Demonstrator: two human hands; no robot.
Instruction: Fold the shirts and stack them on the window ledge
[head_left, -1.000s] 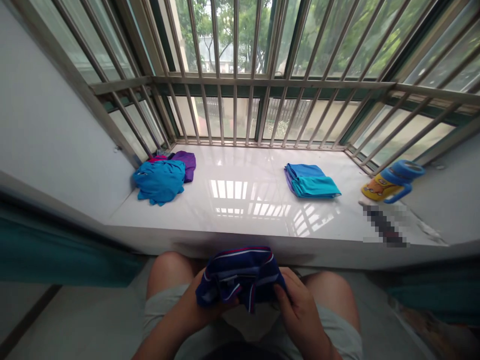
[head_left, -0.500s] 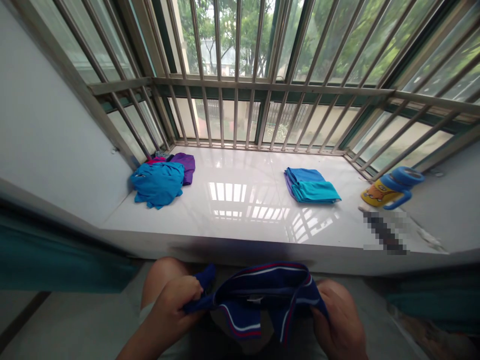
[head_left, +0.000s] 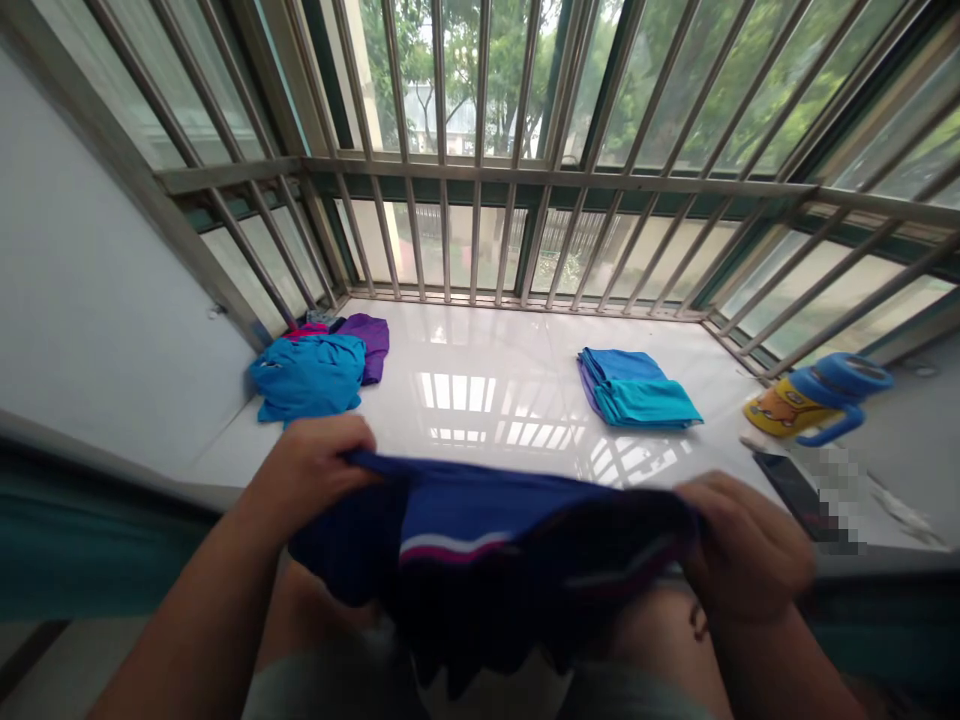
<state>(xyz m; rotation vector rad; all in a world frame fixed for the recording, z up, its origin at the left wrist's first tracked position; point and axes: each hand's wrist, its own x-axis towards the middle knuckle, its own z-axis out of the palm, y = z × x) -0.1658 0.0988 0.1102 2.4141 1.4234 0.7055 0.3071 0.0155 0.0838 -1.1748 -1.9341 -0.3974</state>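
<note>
A dark blue shirt (head_left: 465, 505) with white and red striped trim hangs stretched between my two hands, over my lap and in front of the ledge. At its left upper edge my left hand (head_left: 319, 465) is closed, gripping the cloth. My right hand (head_left: 746, 545), slightly blurred, is closed on the shirt's right end. The lower part of the cloth falls in dark shadow. Beyond my left hand lies a crumpled pile of clothes, with a bright blue garment (head_left: 311, 375) in front and a purple one (head_left: 367, 345) behind.
On the right of the white ledge (head_left: 450, 335) sits a folded blue and teal stack of clothes (head_left: 645, 390). A blue and yellow bottle (head_left: 814, 395) stands by the right wall, with a dark phone-like object (head_left: 795, 490), partly blurred out, near it. Metal window bars (head_left: 480, 180) line the back.
Both my hands have risen and moved apart, lifting the shirt from my lap toward the ledge. Its open collar loop is now pulled into a taut upper edge.
</note>
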